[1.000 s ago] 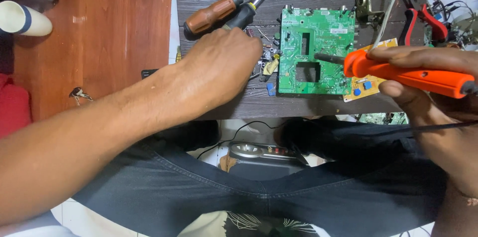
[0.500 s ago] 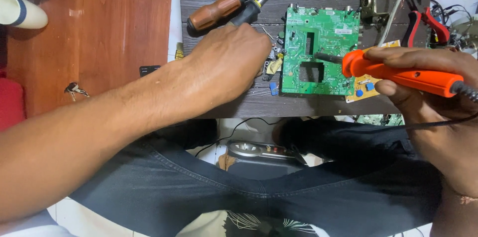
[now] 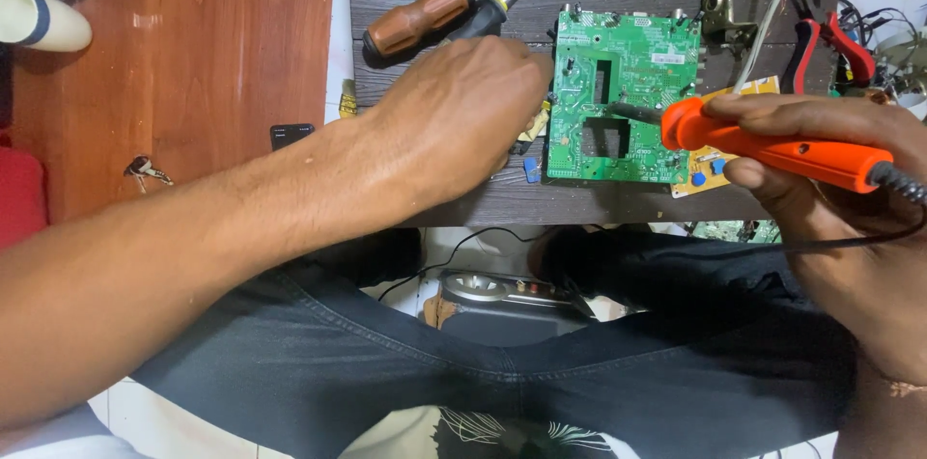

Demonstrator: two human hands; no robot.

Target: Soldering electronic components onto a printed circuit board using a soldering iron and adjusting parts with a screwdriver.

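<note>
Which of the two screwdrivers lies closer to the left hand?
The black-handled screwdriver; it lies just above the left hand, while the brown-handled one is farther left.

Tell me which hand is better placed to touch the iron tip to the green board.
Right. The right hand grips the orange soldering iron, its dark tip over the green circuit board. The left hand rests palm-down at the board's left edge, likely just steadying.
</note>
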